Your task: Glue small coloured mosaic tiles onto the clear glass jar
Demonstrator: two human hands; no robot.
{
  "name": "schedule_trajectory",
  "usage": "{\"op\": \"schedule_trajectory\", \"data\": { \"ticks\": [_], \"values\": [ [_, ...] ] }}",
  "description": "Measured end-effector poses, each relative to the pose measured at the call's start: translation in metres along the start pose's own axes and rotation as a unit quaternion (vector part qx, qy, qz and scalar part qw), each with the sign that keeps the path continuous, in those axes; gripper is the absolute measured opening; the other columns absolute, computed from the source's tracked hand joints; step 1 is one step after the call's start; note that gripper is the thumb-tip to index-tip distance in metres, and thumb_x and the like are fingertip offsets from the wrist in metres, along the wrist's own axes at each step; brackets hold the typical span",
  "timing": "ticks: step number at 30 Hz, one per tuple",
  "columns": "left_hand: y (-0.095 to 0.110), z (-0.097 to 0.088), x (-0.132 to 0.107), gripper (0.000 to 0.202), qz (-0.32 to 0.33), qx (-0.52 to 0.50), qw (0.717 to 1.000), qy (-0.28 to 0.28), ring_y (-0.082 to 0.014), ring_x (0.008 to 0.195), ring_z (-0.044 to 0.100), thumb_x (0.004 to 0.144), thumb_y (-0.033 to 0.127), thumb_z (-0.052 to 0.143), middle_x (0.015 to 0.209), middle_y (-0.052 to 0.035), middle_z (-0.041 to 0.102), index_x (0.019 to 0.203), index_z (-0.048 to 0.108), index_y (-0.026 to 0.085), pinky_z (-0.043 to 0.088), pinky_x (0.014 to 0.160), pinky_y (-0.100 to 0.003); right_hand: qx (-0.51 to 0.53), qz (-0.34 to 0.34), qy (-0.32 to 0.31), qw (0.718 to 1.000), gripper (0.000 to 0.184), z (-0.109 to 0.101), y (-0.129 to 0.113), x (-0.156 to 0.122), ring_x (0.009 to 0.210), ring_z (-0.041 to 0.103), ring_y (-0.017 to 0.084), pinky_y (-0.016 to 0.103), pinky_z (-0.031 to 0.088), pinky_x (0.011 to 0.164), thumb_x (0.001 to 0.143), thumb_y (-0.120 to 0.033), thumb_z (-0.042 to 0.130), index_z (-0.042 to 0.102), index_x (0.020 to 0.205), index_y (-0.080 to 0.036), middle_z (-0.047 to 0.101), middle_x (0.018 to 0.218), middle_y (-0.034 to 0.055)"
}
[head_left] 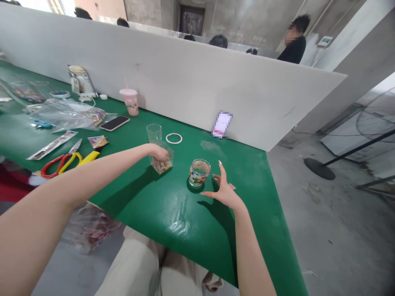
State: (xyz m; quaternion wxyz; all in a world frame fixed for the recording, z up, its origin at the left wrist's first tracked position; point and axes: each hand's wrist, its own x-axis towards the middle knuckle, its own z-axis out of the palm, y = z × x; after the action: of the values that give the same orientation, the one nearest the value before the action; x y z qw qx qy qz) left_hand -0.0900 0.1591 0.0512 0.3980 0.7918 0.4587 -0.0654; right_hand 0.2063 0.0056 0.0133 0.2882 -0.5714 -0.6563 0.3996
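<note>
Your left hand [159,153] grips the bead box [165,165], hiding its rim; your right hand [224,190] spreads wide beside the jar [199,172], tabletop [173,205] edge near.

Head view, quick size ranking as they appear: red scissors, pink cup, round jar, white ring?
1. red scissors
2. pink cup and round jar look alike; the jar sits nearer the camera, so unranked
3. white ring

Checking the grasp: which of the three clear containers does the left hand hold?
The square container with small bits in its bottom; the left hand grips its rim. The tall cup behind and the banded round jar are not held.
</note>
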Motion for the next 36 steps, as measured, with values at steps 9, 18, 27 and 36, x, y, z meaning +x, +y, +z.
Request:
{"op": "schedule_trajectory", "data": {
  "ticks": [9, 18, 27, 36],
  "values": [
    [0.003, 0.001, -0.003, 0.026, -0.108, -0.01, 0.988, -0.114, -0.0169, 0.061, 0.063, 0.069, 0.038, 0.059, 0.062, -0.0078, 0.069, 0.067, 0.068, 0.014, 0.052, 0.064, -0.027, -0.012, -0.009, -0.011, 1.0, 0.13, 0.001, 0.006, 0.002, 0.13, 0.046, 0.035, 0.06, 0.022, 0.111, 0.059, -0.051, 0.081, -0.012, 0.148, -0.034, 0.023, 0.154, 0.0158],
    [0.016, -0.01, -0.008, 0.026, -0.114, -0.026, 0.978, -0.173, -0.0208, 0.075, 0.069, 0.061, 0.031, 0.063, 0.086, -0.0132, 0.075, 0.077, 0.072, 0.014, 0.054, 0.069, -0.027, -0.019, 0.014, -0.021, 1.0, 0.129, -0.001, 0.005, 0.001, 0.132, 0.044, 0.033, 0.059, 0.02, 0.111, 0.058, -0.049, 0.081, -0.01, 0.148, -0.032, 0.032, 0.15, 0.0171],
    [0.023, -0.024, -0.016, 0.023, -0.094, 0.001, 0.983, -0.156, -0.0204, 0.07, 0.068, 0.05, 0.023, 0.068, 0.075, -0.0101, 0.075, 0.071, 0.074, 0.016, 0.053, 0.064, -0.027, -0.032, 0.035, -0.033, 0.998, 0.125, -0.003, 0.003, -0.001, 0.135, 0.041, 0.031, 0.061, 0.014, 0.112, 0.061, -0.053, 0.077, -0.007, 0.149, -0.027, 0.044, 0.142, 0.0212],
    [0.03, -0.012, -0.02, 0.029, -0.046, 0.13, 0.989, -0.058, -0.0164, 0.059, 0.058, 0.052, 0.013, 0.064, 0.065, -0.0046, 0.07, 0.079, 0.075, 0.015, 0.047, 0.064, -0.026, -0.011, 0.037, -0.027, 0.999, 0.127, -0.006, 0.009, 0.0, 0.133, 0.043, 0.032, 0.06, 0.02, 0.111, 0.061, -0.055, 0.077, -0.01, 0.149, -0.028, 0.047, 0.137, 0.0212]
  ]
}}
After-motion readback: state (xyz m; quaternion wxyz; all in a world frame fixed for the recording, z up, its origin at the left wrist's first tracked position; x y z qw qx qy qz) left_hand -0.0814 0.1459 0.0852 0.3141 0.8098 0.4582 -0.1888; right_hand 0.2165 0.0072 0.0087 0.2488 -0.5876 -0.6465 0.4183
